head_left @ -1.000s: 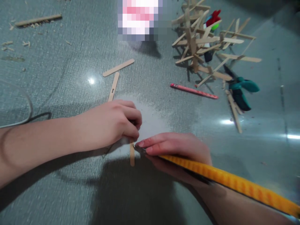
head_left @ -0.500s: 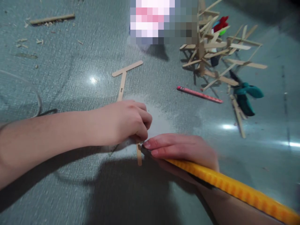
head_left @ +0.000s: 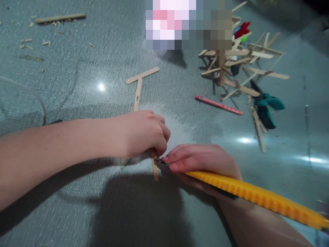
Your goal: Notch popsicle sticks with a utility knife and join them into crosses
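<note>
My left hand (head_left: pixel 150 133) is closed, its curled fingers pinching a pale wooden craft stick (head_left: pixel 155 171) whose lower end sticks out below them. Just above the hand, another craft stick with a small slot (head_left: pixel 138 94) leads up to a crosswise craft stick (head_left: pixel 142 75), forming a T. Whether the slotted stick and the held one are one piece is hidden under the hand. My right hand (head_left: pixel 203 159) grips a utility knife with a ribbed yellow handle (head_left: pixel 246 195). Its thumb and forefinger are near the blade, and the dark tip meets the held stick beside my left fingers.
A red-pink strip (head_left: pixel 218 105) lies right of centre. Behind it stands a tangle of joined craft sticks (head_left: pixel 239 61), with green-handled pliers (head_left: pixel 267 106) and loose sticks (head_left: pixel 257 130) nearby. A wooden rod (head_left: pixel 60 18) and shavings lie at the upper left.
The view has shifted slightly. My right hand and the knife have moved a little, exposing more of the tip at the stick. My left hand keeps its hold.
</note>
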The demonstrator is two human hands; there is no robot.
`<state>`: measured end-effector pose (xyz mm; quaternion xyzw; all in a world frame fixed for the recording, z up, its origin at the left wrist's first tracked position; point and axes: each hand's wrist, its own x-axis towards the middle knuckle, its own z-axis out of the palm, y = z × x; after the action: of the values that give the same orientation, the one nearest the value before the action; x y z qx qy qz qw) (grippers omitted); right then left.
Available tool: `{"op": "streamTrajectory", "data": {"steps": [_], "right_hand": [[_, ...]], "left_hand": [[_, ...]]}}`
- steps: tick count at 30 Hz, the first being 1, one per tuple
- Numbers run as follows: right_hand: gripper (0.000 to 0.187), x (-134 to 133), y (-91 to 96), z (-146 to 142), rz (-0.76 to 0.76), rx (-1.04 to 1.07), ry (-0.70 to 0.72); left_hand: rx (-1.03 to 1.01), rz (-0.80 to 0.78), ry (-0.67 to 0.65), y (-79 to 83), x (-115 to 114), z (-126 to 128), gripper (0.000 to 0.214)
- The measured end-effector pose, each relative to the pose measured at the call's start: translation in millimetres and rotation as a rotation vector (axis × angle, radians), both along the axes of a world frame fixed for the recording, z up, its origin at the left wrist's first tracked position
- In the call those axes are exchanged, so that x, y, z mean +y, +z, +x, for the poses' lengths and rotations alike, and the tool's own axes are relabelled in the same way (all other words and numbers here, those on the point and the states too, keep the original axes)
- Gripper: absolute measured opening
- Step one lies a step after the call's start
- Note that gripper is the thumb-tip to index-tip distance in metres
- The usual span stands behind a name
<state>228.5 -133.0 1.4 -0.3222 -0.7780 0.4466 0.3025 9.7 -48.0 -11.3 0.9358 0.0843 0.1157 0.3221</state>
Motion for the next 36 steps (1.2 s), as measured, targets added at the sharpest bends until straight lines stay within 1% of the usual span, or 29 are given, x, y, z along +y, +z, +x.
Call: {"op": "streamTrajectory", "data": {"steps": [2,6,14,17,23,29,33,36], "right_hand": [[0.007,-0.1,-1.6,2.4,0.003,0.004,0.007],[0.009,-1.1,-5.2,9.2,0.029,-0.055,0.092],[0.010,-5.5,-2.6,9.4,0.095,-0.129,0.051],[0.009,-5.5,-1.8,10.6,0.107,-0.178,0.057],[0.011,-1.0,0.9,10.8,0.135,-0.175,0.096],[0.008,-2.9,-3.2,9.7,0.095,-0.101,0.068],[0.011,-8.9,-4.3,8.4,0.063,-0.042,-0.054],[0.014,-9.7,-2.7,6.7,0.033,0.044,-0.103]], "left_hand": [[0.004,0.000,-0.005,0.3,-0.2,0.3,0.017],[0.010,0.003,-0.015,0.0,-1.2,0.6,0.018],[0.037,-0.013,-0.020,0.3,-1.3,2.3,0.019],[0.049,-0.022,-0.026,1.6,-1.0,3.0,0.020],[0.046,-0.011,-0.031,1.8,0.2,2.3,0.022],[0.016,-0.057,-0.046,0.4,1.8,0.4,0.021],[-0.018,-0.115,-0.089,-0.6,3.1,-4.8,0.027],[-0.031,-0.124,-0.083,-2.2,4.3,-8.2,0.028]]}}
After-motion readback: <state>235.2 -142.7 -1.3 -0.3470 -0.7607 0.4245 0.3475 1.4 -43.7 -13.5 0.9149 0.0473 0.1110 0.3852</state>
